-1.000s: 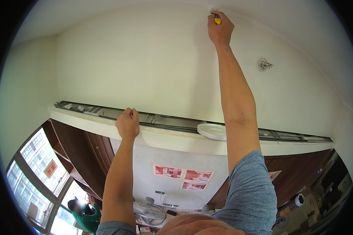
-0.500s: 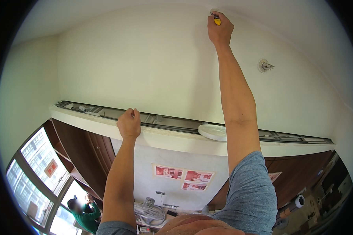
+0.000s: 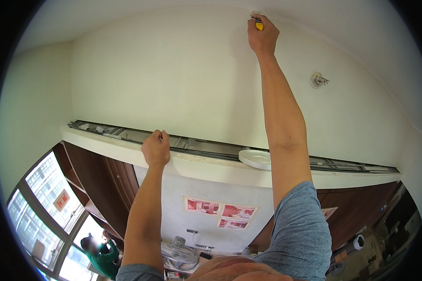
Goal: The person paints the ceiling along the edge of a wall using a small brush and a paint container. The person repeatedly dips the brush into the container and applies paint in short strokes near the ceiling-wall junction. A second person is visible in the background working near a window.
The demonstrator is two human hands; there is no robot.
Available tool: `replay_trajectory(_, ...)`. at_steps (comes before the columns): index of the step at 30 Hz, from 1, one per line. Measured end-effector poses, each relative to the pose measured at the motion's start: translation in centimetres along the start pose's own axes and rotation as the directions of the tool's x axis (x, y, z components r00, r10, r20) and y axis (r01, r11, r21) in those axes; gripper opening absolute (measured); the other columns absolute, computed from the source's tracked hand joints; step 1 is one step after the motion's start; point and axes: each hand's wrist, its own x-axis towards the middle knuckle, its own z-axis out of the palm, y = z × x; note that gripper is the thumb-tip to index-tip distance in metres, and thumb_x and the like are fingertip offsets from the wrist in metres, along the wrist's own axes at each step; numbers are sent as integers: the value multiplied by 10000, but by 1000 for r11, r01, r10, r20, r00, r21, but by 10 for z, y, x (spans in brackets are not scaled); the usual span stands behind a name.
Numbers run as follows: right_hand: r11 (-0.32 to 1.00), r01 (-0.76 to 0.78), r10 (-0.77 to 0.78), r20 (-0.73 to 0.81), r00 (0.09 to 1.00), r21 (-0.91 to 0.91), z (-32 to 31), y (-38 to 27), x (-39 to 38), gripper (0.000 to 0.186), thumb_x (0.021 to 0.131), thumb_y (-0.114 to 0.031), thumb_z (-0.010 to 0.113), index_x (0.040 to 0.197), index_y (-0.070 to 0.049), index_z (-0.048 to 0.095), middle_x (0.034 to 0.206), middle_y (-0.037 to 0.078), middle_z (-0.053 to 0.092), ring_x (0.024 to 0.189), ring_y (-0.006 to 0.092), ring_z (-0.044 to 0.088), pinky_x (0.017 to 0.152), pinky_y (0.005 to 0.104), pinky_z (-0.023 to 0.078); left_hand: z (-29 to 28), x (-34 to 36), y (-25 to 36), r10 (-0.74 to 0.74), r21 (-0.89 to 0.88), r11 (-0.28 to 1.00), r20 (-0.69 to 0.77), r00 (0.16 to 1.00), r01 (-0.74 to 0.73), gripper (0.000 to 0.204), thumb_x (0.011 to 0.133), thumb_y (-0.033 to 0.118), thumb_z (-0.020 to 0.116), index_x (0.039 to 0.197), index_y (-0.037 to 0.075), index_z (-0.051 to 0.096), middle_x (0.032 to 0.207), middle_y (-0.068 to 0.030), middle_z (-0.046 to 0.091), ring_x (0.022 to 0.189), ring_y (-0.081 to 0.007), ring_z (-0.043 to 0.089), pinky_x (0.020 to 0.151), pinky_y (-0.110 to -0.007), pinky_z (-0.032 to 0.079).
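Overhead, right hand (image 3: 263, 37) grasping yellow tool (image 3: 259, 26), left hand (image 3: 155, 150) clenched at ledge (image 3: 206, 162), red printed sheets (image 3: 202, 206) unreadable.

Interior room, upper storey, in a home or office, which of the two not tellable; unfinished in parts
Plain cream wall (image 3: 164, 70), with bare metal fitting (image 3: 317, 80) on a round base
Ledge (image 3: 206, 169), long and pale; metal strips (image 3: 211, 153) exposed behind its front edge
White round dish (image 3: 254, 158), at the ledge's front edge
Dark brown cabinets (image 3: 96, 174), tall, below the ledge's left end
Windows (image 3: 44, 175), large-paned, facing a multi-storey building
Red-tinted prints (image 3: 237, 211), wall-mounted
Electric fan (image 3: 180, 254), grey
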Motion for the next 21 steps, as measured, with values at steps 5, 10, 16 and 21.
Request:
replay_trajectory(5, 1000, 8, -8, 4, 1000, 1, 1, -1, 0, 289, 921, -220, 667, 1073, 6, 763, 1002, 188, 775, 926, 365, 743, 861, 431, 585, 0, 0, -1, 12, -10, 1000, -9, 1000, -12, 410, 1005, 382, 592, 819, 32, 695, 775, -172, 701, 752, -412, 668, 728, -506, 515)
replay_trajectory(10, 1000, 7, -7, 15, 1000, -9, 2, -1, 2, 291, 918, -225, 668, 1068, 4, 765, 1005, 193, 775, 929, 364, 743, 857, 429, 585, 1, 0, -1, 18, -28, 999, -22, 1000, -18, 407, 995, 372, 611, 823, 13, 694, 758, -179, 685, 726, -404, 653, 706, -489, 507)
replay_trajectory(16, 1000, 14, -14, 10, 1000, -22, 5, -3, 0, 306, 927, -218, 669, 1122, -7, 773, 965, 152, 792, 882, 270, 756, 852, 353, 580, 1, -1, -2, 38, -57, 998, -57, 998, -41, 407, 995, 372, 610, 824, 14, 699, 757, -178, 690, 728, -405, 659, 714, -491, 513)
replay_trajectory(21, 1000, 10, -10, 14, 1000, -15, 6, 0, 0, 305, 931, -210, 667, 1129, -3, 771, 975, 147, 793, 876, 252, 753, 845, 346, 579, -3, -1, 3, -2, -2, 1000, 9, 1000, 2, 404, 1012, 386, 575, 829, 51, 706, 783, -174, 715, 776, -415, 686, 745, -509, 530)
